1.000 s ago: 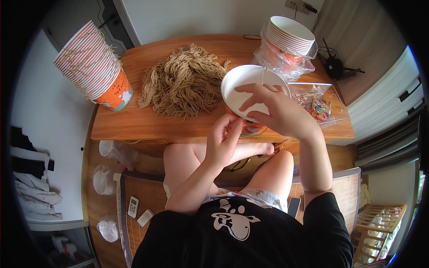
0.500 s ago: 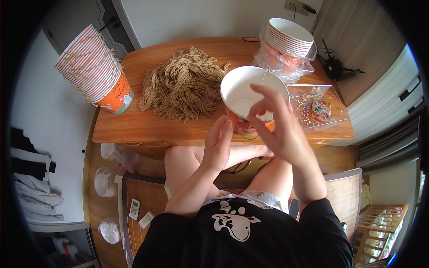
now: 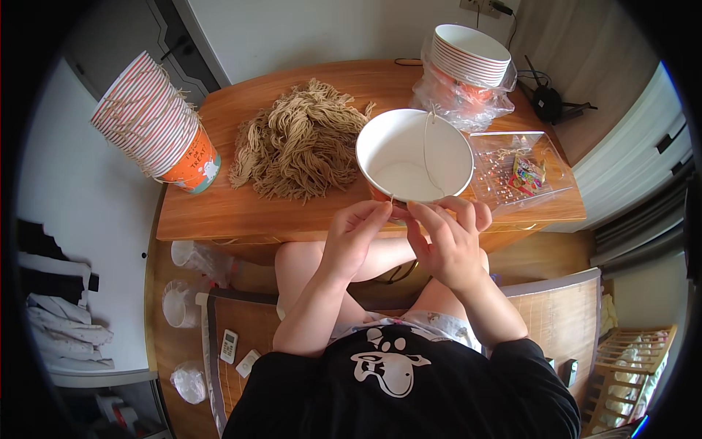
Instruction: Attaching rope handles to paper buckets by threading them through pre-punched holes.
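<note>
Two hands pinching a thin string at the near rim of a white paper bucket.

Left hand (image 3: pixel 356 233) and right hand (image 3: pixel 447 238) close together at the table's (image 3: pixel 219 212) front edge, fingertips narrowed on the string (image 3: pixel 426 150) that crosses the bucket's (image 3: pixel 414 155) open mouth. Beyond left, a heap of tan cords (image 3: pixel 300 139); right, a clear tray of small coloured bits (image 3: pixel 515 172). Farther: striped cup stack (image 3: pixel 150 124) left, bagged bowl stack (image 3: pixel 468 62) behind.
</note>
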Motion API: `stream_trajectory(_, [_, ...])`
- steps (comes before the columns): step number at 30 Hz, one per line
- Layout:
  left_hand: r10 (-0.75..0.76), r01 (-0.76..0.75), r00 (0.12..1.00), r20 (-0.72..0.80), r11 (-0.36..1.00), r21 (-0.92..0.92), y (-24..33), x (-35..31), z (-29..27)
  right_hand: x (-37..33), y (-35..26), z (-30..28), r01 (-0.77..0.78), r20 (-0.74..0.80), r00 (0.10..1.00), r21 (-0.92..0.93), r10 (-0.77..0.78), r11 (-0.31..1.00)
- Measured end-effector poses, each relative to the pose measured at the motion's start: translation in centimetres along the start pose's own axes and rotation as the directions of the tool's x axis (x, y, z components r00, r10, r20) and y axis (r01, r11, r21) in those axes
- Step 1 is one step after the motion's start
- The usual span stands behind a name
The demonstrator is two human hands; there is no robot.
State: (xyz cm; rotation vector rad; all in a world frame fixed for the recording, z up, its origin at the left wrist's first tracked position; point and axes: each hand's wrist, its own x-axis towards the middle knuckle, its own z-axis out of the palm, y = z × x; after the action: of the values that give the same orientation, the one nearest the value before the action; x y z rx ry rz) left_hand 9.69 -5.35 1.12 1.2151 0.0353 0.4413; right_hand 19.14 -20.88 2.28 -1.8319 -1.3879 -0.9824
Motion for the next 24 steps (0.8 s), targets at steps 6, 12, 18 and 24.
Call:
stream_trajectory(6, [0.220, -0.211, 0.975, 0.009, 0.921, 0.327, -1.8, 0.0, -1.4, -0.1, -0.9, -1.0, -0.185, 0.031, 0.983, 0.152, 0.183, 0.971])
stream_trajectory(12, [0.247, -0.230, 0.969, -0.009, 0.914, 0.333, -2.4, -0.3, -1.0, -0.6, -2.0, -0.6, -0.325, 0.017, 0.943, 0.258, 0.332, 0.910])
stream_trajectory(18, [0.141, -0.141, 0.990, -0.027, 0.990, -0.006, -2.9, -0.6, -0.3, -2.4, -3.0, 0.3, -0.316, -0.033, 0.942, 0.244, 0.333, 0.917])
stream_trajectory(24, [0.099, -0.096, 0.995, 0.014, 0.985, -0.146, -2.8, -0.5, -0.5, -3.7, -2.8, -0.3, -0.282, -0.046, 0.956, 0.128, 0.289, 0.951])
